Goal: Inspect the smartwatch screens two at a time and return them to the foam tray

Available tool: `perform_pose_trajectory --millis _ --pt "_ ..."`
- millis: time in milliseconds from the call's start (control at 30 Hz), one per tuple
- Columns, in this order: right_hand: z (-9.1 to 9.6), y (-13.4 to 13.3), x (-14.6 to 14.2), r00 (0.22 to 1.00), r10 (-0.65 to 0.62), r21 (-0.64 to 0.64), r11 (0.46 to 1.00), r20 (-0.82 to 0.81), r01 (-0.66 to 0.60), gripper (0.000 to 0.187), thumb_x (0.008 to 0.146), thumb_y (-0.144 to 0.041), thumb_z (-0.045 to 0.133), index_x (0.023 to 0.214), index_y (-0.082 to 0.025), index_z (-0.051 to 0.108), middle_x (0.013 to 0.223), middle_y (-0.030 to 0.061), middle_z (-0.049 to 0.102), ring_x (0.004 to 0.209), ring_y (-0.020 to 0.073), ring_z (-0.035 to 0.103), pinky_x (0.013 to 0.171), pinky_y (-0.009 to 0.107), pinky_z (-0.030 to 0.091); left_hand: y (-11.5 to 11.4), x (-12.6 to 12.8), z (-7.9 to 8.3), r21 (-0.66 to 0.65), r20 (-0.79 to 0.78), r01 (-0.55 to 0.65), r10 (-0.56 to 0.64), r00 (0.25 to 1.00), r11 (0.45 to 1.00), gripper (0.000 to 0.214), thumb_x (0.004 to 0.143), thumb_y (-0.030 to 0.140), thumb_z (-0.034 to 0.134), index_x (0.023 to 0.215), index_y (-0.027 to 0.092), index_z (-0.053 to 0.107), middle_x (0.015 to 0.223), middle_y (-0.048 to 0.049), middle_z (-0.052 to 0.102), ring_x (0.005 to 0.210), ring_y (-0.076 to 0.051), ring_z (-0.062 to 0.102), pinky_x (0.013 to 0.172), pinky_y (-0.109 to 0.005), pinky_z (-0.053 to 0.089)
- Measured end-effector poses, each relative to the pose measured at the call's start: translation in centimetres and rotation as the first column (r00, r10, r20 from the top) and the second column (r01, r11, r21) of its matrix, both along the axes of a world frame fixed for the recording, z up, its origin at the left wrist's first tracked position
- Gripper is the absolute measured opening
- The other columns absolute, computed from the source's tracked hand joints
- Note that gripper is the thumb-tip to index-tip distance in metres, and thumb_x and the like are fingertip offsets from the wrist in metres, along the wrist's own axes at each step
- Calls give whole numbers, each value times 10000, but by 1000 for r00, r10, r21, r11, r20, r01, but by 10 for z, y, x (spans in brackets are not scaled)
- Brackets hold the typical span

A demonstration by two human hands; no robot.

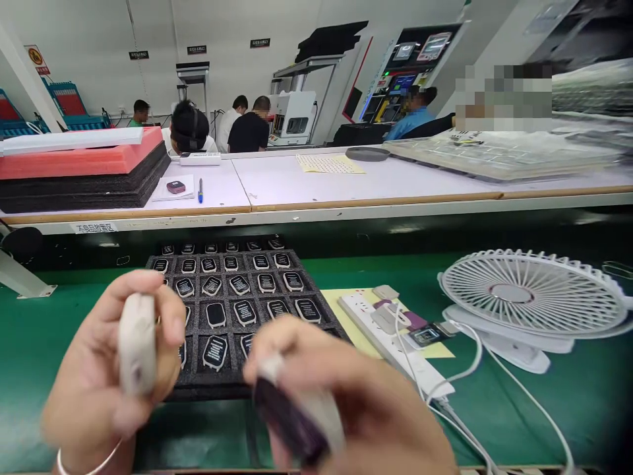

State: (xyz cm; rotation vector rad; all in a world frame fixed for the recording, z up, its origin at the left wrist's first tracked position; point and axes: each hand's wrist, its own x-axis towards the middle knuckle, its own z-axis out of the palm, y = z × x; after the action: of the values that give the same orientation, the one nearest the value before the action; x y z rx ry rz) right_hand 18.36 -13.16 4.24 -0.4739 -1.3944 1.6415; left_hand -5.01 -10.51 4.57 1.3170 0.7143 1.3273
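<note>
Head view: green counter [30,349] spans the lower frame; a pale shelf [277,181] runs across behind it, above counter level. Black foam tray [225,389] sits mid-counter, its compartments loaded with squarish watches. White fan [534,297] stands at the right.

Right hand [366,396]: in front of the tray's near right corner, motion-blurred. Fingers clamped on a dark purple piece [289,422] with a pale part [329,419] against it; cannot tell whether these are one object or two. Purple piece slants down to the right, beneath the fingertips and on the camera side of the palm.

Left hand [93,369]: in front of the tray's left edge. Fingers bent and clamped on a pale rounded case [137,343], held upright, narrow edge towards the camera. Index finger curls behind its top; blurred thumb lies at its lower end.

White power strip [390,349] lies between tray and fan, cables beside it. Individual watches [215,351] mostly show pale text on dark screens. Blue pen [200,191] rests on the shelf.
</note>
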Motion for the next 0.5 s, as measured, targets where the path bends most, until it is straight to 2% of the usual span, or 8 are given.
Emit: perform_pose_trajectory --millis 100,167,233,367,500 --pt "-3 42 -3 987 -90 -106 991 -134 76 457 786 -291 768 1223 -306 635 1129 63 688 696 158 692 704 347 581 24 20 11 63 -14 -20 21 1000 998 572 663 268 851 1185 341 631 840 3 655 504 -60 533 416 -160 432" --pt "-8 68 -6 980 -107 -207 976 -170 70 499 746 -224 779 1219 -265 624 1112 66 702 736 162 692 714 330 570 43 29 6 57 -71 -71 75 995 996 569 680 190 829 1196 292 611 896 -9 667 720 -105 637 568 -156 509" --pt "-15 87 -9 973 -116 -292 955 -200 54 474 737 -217 773 1188 -233 627 1068 65 716 736 150 682 709 305 554 59 35 -3 28 -103 -88 90 991 996 550 690 183 811 1186 251 583 956 -22 672 862 -132 658 653 -164 525" --pt "-27 104 -11 954 -187 -345 933 -233 99 362 794 -323 743 1121 -208 638 949 46 725 676 126 656 672 277 530 77 46 -19 -43 -127 -67 61 990 997 553 685 204 794 1171 212 530 1006 -41 675 852 -136 656 613 -169 508" --pt "-33 108 -10 955 -233 -299 939 -185 171 415 795 -394 748 1145 -207 625 941 55 734 649 138 669 639 280 519 82 53 -25 -104 -155 -96 79 985 990 592 666 225 792 1187 196 511 1008 -57 675 757 -133 638 518 -173 475"
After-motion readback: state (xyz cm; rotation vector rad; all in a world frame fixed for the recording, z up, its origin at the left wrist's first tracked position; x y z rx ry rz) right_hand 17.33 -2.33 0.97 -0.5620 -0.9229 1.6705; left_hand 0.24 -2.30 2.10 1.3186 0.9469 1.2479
